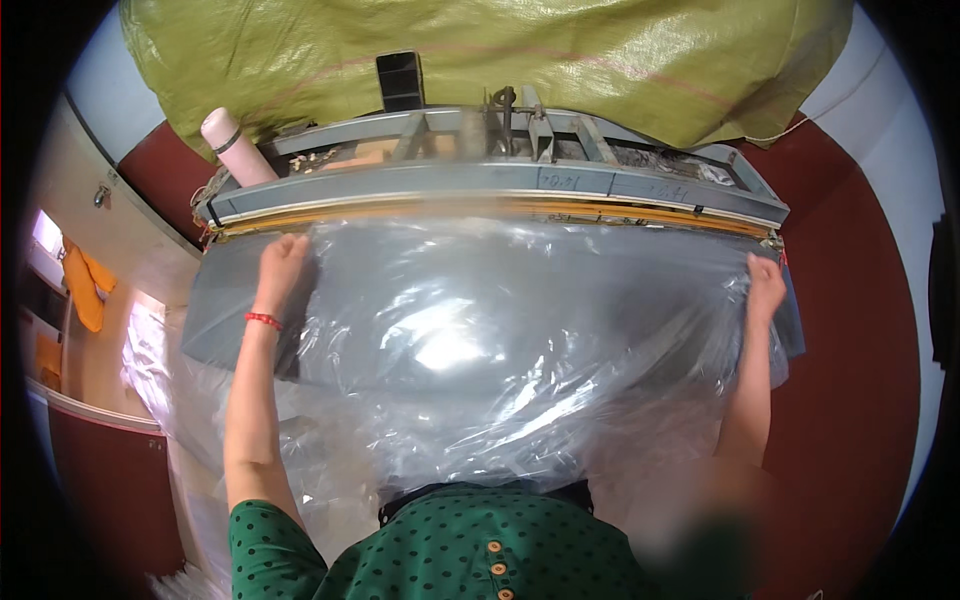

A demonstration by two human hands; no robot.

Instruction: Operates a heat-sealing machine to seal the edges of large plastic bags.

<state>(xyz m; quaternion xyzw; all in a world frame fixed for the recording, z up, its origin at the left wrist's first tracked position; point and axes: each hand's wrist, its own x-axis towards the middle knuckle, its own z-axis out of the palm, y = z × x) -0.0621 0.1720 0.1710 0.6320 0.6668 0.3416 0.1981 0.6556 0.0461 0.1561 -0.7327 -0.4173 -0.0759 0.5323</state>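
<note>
A wide clear plastic sheet (560,330) is spread between my hands over a grey work surface (228,290), and its near part drapes down toward my body. My left hand (284,268), with a red bracelet at the wrist, is closed on the sheet's left edge. At the far right corner, my right hand (766,284) pinches the other edge. Both hands are close to the orange strip (400,212) that runs along the front of a long grey metal frame (370,178). The sheet is creased and shiny, with its far edge lying along this strip.
A pink bottle (238,150) leans at the frame's left end. Behind the frame, a dark phone (400,80) rests against a yellow-green woven sheet (600,60). More clear plastic (320,450) hangs at the lower left. An open door (130,210) stands on the left.
</note>
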